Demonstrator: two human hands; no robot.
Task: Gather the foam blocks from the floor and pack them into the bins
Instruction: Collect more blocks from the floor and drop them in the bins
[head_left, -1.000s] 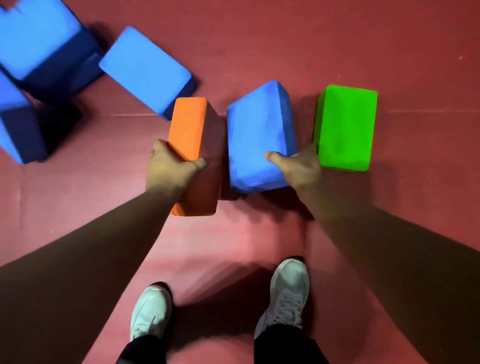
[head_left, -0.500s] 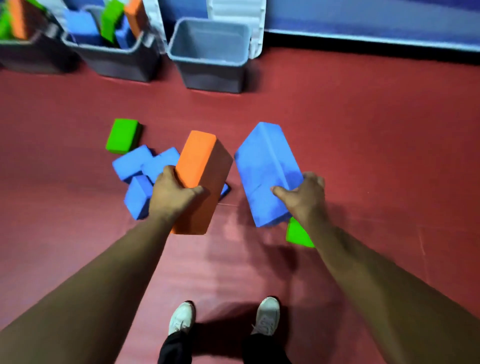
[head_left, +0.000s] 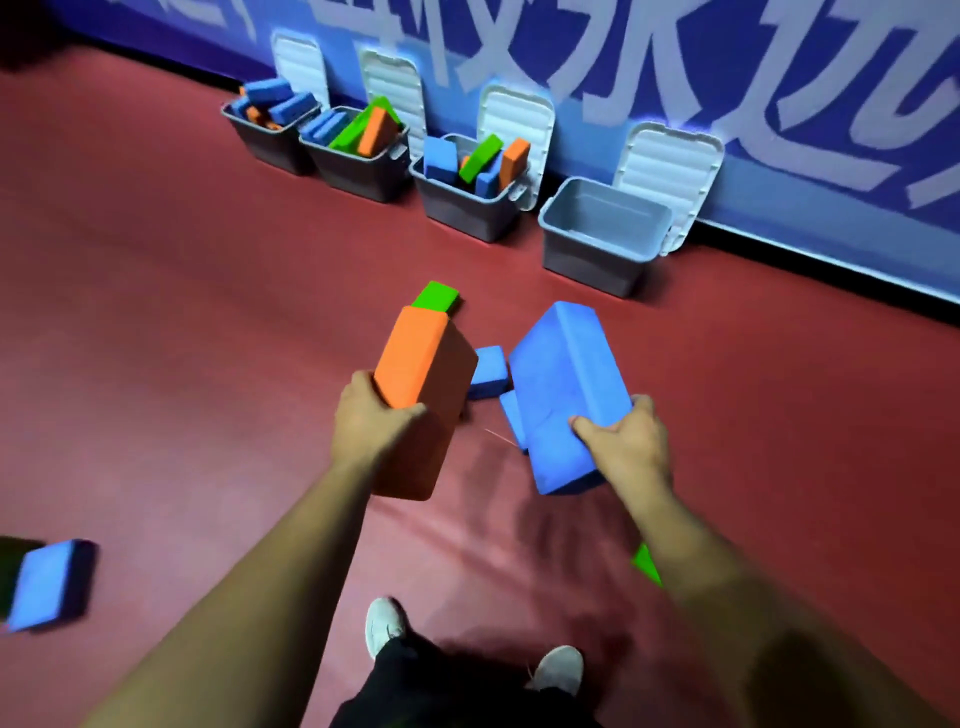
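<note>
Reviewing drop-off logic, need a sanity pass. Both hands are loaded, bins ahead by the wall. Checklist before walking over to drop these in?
1. Grip of left hand on orange block: ok, fingers wrapped round it.
2. Grip of right hand on large blue block: ok, held at its near end.
3. Target has room: ok, rightmost bin looks empty.
4. Its lid out of the way: ok, propped up behind it.
5. Walkway free: not ok, small blue block and green block lie loose ahead.
6. All blocks gathered: not ok, far-left blue block lies loose too.
</note>
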